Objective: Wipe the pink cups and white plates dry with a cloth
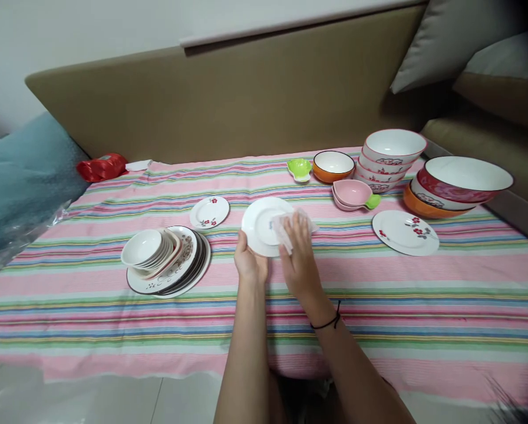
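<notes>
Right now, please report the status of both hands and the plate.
Left hand holding white plate, blue-marked side showing. Right hand over pale tissue on it. Plate's right side partly covered.

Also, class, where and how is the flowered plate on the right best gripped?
Probably pinch the near rim of the flowered plate, coming from the near side: it lies flat, face up, with a bowl stack close behind its far edge.

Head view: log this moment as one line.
left hand: holding white plate, underside toward camera | right hand: pressing white wipe on plate | left of plate: small floral plate
</notes>
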Demonstrator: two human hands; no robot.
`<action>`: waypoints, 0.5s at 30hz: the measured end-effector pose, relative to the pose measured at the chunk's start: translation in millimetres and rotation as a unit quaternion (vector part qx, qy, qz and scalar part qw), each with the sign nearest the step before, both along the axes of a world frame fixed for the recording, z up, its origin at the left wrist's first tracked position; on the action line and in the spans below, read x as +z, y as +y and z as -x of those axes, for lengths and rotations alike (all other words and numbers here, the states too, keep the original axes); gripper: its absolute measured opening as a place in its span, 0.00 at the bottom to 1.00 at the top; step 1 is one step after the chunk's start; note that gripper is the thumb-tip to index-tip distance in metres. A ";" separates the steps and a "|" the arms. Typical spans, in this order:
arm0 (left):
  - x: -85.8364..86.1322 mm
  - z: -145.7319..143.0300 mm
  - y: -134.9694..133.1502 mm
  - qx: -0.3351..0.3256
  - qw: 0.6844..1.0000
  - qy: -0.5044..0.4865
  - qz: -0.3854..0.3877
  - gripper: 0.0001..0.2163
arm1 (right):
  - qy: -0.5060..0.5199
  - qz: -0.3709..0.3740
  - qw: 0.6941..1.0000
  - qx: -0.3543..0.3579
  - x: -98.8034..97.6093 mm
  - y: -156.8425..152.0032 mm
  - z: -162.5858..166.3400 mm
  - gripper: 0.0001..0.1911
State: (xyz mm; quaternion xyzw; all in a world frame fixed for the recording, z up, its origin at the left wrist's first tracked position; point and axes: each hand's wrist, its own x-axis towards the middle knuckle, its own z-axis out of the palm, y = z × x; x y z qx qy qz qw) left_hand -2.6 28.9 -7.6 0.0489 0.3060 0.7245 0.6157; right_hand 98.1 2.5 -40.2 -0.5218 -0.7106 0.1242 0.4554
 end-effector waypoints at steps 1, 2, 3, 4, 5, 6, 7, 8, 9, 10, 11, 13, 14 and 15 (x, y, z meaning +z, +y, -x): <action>-1.1 -2.9 -1.3 -0.019 0.999 0.028 -0.014 0.18 | 0.035 0.004 0.999 -0.027 -0.6 3.6 -2.5 0.28; -2.4 -5.9 -3.0 -0.044 0.997 0.057 -0.030 0.16 | 0.066 0.004 0.997 -0.048 -0.8 7.1 -5.3 0.28; -3.9 -8.9 -5.0 -0.074 0.992 0.086 -0.047 0.15 | 0.088 -0.001 0.994 -0.062 -0.4 10.1 -8.3 0.28; -5.2 -11.8 -7.1 -0.106 0.986 0.111 -0.063 0.14 | 0.099 -0.011 0.993 -0.065 0.6 12.3 -11.0 0.27; -6.3 -14.6 -9.1 -0.137 0.979 0.131 -0.078 0.14 | 0.100 -0.023 0.993 -0.058 2.0 13.6 -13.2 0.27; -7.1 -17.1 -10.9 -0.164 0.972 0.141 -0.089 0.14 | 0.090 -0.035 0.994 -0.043 3.8 13.9 -14.6 0.27; -7.5 -19.1 -12.3 -0.183 0.968 0.141 -0.094 0.15 | 0.074 -0.044 0.996 -0.023 5.8 13.2 -15.1 0.27; -7.5 -20.6 -13.3 -0.192 0.968 0.131 -0.093 0.15 | 0.056 -0.047 0.997 -0.001 7.6 11.9 -14.6 0.27; -7.1 -21.3 -13.8 -0.196 0.970 0.112 -0.087 0.15 | 0.037 -0.046 0.998 0.022 9.1 10.0 -13.2 0.26; -6.4 -21.2 -13.9 -0.194 0.974 0.089 -0.078 0.16 | 0.018 -0.043 0.998 0.047 10.0 7.9 -11.3 0.26; -5.5 -20.1 -13.6 -0.192 0.977 0.065 -0.069 0.19 | -0.003 -0.039 0.997 0.072 10.4 5.8 -9.2 0.26; -3.2 -15.6 -12.3 -0.188 0.981 0.023 -0.050 0.24 | -0.050 -0.032 0.991 0.116 9.6 2.0 -5.5 0.26; -2.1 -12.5 -11.4 -0.180 0.983 0.009 -0.040 0.24 | -0.073 -0.030 0.988 0.133 8.6 0.4 -4.4 0.26; -1.0 -9.0 -10.3 -0.162 0.986 -0.001 -0.027 0.23 | -0.094 -0.028 0.985 0.145 7.3 -0.9 -3.7 0.26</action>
